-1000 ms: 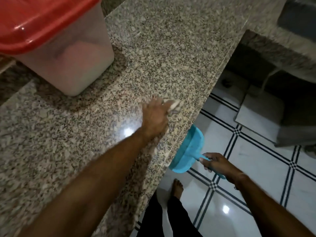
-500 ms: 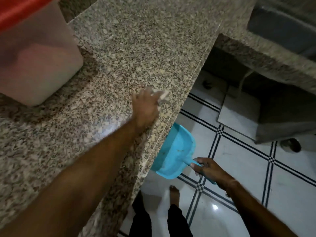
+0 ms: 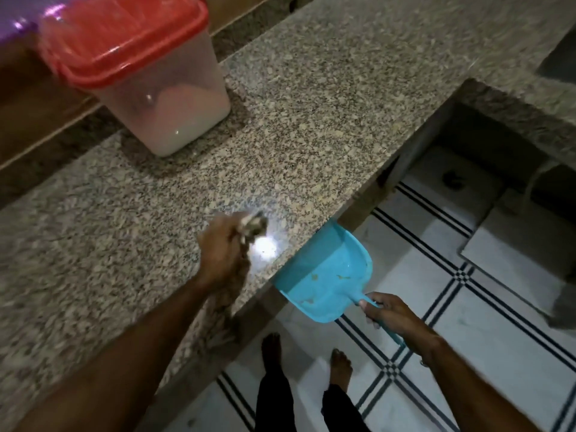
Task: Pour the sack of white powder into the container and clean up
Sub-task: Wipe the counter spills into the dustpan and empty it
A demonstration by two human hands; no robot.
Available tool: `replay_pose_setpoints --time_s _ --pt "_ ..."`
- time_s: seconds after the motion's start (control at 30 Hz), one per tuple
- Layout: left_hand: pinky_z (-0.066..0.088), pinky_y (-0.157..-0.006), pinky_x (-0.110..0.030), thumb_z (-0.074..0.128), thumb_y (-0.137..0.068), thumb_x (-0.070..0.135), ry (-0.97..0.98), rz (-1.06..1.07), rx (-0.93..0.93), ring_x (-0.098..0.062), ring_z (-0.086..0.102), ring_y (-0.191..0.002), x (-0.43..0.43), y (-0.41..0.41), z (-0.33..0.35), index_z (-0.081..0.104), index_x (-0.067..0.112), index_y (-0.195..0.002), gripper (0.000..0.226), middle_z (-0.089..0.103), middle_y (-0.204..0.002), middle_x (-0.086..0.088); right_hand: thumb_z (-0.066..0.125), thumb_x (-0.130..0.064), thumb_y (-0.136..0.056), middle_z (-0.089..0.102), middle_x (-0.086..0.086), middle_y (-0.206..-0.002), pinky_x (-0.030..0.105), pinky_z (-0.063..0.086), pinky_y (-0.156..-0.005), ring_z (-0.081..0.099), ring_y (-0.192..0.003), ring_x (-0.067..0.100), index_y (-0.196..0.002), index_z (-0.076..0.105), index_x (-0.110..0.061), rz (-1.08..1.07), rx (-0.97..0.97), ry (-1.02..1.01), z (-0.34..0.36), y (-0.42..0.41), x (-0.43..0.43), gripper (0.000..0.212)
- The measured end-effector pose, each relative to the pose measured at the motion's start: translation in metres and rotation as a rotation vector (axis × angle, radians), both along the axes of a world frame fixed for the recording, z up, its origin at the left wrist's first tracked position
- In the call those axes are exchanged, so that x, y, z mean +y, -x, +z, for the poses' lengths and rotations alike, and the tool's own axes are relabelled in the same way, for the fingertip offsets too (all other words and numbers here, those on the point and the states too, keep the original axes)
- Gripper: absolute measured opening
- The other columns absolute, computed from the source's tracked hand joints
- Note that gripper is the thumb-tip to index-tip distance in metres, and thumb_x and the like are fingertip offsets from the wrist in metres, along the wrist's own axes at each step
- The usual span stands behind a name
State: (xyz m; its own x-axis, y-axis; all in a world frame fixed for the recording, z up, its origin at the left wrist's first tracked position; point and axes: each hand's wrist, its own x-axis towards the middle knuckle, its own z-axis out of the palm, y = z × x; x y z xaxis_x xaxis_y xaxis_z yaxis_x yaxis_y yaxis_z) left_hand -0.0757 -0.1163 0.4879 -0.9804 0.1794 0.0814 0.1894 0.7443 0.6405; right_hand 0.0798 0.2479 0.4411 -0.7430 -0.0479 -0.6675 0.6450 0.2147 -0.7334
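A clear plastic container [image 3: 174, 120] with a red lid [image 3: 124, 39] stands on the granite counter [image 3: 311, 104] at the back left, white powder filling its lower part. My left hand [image 3: 223, 254] rests on the counter near its front edge and grips a small crumpled cloth [image 3: 254, 227]. My right hand [image 3: 389, 314] grips the handle of a blue dustpan [image 3: 327, 275], whose open mouth sits tucked just under the counter's edge, to the right of the cloth. A few crumbs lie in the pan. No sack is in view.
The counter edge runs diagonally from lower left to upper right; a bright light spot [image 3: 265, 247] reflects on it beside my left hand. Below is a white tiled floor [image 3: 467, 353] with dark lines, my bare feet [image 3: 311, 360], and a dark recess [image 3: 483, 157] under the counter.
The view has swung so the container shows with its lid again. My left hand with the cloth has drawn back along the counter's edge, and the dustpan now sits level under the edge.
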Motion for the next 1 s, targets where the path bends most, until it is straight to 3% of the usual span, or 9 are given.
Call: replay_pose_setpoints --time_s 0.13,0.23,0.4,0.5,0.57,0.67,0.8,0.9,1.0 --pt "0.053 -0.091 -0.054 0.026 -0.100 0.055 0.231 0.356 -0.051 -0.029 0.066 -0.102 -0.075 0.036 -0.024 0.056 0.041 -0.134 0.048 0.070 -0.111 -0.003 0.067 -0.029 -0.101 0.063 0.004 -0.074 0.021 0.051 -0.062 0.058 -0.068 0.012 -0.100 0.076 -0.012 0.030 0.006 -0.028 0.001 0.001 0.006 0.020" --pt "0.046 -0.099 -0.063 0.020 -0.096 0.068 0.225 0.525 -0.159 -0.032 0.062 -0.112 -0.105 0.033 -0.042 0.051 0.045 -0.137 0.056 0.066 -0.122 -0.005 0.067 -0.029 -0.101 0.065 0.003 -0.074 0.020 0.053 -0.061 0.060 -0.069 0.012 -0.101 0.077 -0.016 0.055 0.026 -0.030 0.000 0.002 0.005 0.016" --pt "0.052 -0.086 -0.043 0.039 -0.103 0.040 0.012 0.215 -0.140 -0.013 0.061 -0.090 0.027 -0.011 -0.011 0.066 0.038 -0.127 0.036 0.063 -0.099 0.009 0.067 -0.039 -0.099 0.065 0.002 -0.075 0.031 0.051 -0.071 0.060 -0.072 0.015 -0.103 0.075 -0.006 0.109 -0.022 -0.078 -0.016 -0.005 -0.004 0.034" --pt "0.048 -0.094 -0.051 0.043 -0.105 0.032 -0.026 0.120 -0.138 -0.024 0.062 -0.099 0.043 -0.019 0.000 0.065 0.032 -0.133 0.036 0.066 -0.109 -0.004 0.067 -0.042 -0.099 0.067 0.001 -0.076 0.033 0.053 -0.072 0.062 -0.071 0.013 -0.102 0.076 -0.010 0.156 -0.038 -0.104 -0.017 -0.009 -0.016 0.033" --pt "0.050 -0.097 -0.051 0.045 -0.107 0.030 -0.113 0.213 -0.113 -0.021 0.063 -0.105 0.008 -0.023 0.008 0.065 0.030 -0.133 0.033 0.067 -0.119 -0.004 0.067 -0.040 -0.099 0.068 0.001 -0.075 0.031 0.054 -0.071 0.062 -0.069 0.011 -0.101 0.076 -0.009 0.170 -0.033 -0.107 -0.014 -0.008 -0.023 0.032" --pt "0.048 -0.101 -0.053 0.040 -0.104 0.047 0.122 0.525 -0.082 -0.015 0.059 -0.104 -0.083 -0.051 0.006 0.060 0.048 -0.124 0.029 0.059 -0.121 0.007 0.067 -0.035 -0.100 0.066 0.002 -0.073 0.030 0.053 -0.069 0.061 -0.068 0.012 -0.103 0.075 -0.005 0.169 -0.040 -0.092 -0.007 -0.005 -0.032 0.030" --pt "0.050 -0.095 -0.061 0.029 -0.088 0.057 0.226 0.917 -0.255 -0.031 0.064 -0.094 -0.168 -0.092 -0.006 0.049 0.049 -0.131 0.049 0.060 -0.119 -0.009 0.065 -0.024 -0.102 0.063 0.005 -0.071 0.021 0.049 -0.059 0.058 -0.064 0.012 -0.100 0.076 -0.007 0.179 -0.004 -0.077 0.004 0.000 -0.047 0.020" --pt "0.053 -0.087 -0.054 0.039 -0.094 0.052 0.243 0.854 -0.192 -0.024 0.063 -0.086 -0.115 -0.091 -0.004 0.053 0.043 -0.129 0.038 0.061 -0.110 -0.005 0.064 -0.023 -0.103 0.062 0.006 -0.073 0.016 0.050 -0.055 0.057 -0.059 0.007 -0.099 0.075 -0.007 0.200 0.000 -0.083 0.004 -0.001 -0.058 0.020" --pt "0.036 -0.094 -0.044 0.050 -0.103 0.028 0.381 0.663 -0.143 -0.021 0.059 -0.099 -0.025 -0.078 0.006 0.054 0.040 -0.138 0.037 0.057 -0.118 -0.002 0.063 -0.026 -0.103 0.063 0.004 -0.075 0.015 0.051 -0.056 0.058 -0.062 0.007 -0.101 0.076 -0.010 0.235 -0.013 -0.101 0.006 -0.009 -0.066 0.020"
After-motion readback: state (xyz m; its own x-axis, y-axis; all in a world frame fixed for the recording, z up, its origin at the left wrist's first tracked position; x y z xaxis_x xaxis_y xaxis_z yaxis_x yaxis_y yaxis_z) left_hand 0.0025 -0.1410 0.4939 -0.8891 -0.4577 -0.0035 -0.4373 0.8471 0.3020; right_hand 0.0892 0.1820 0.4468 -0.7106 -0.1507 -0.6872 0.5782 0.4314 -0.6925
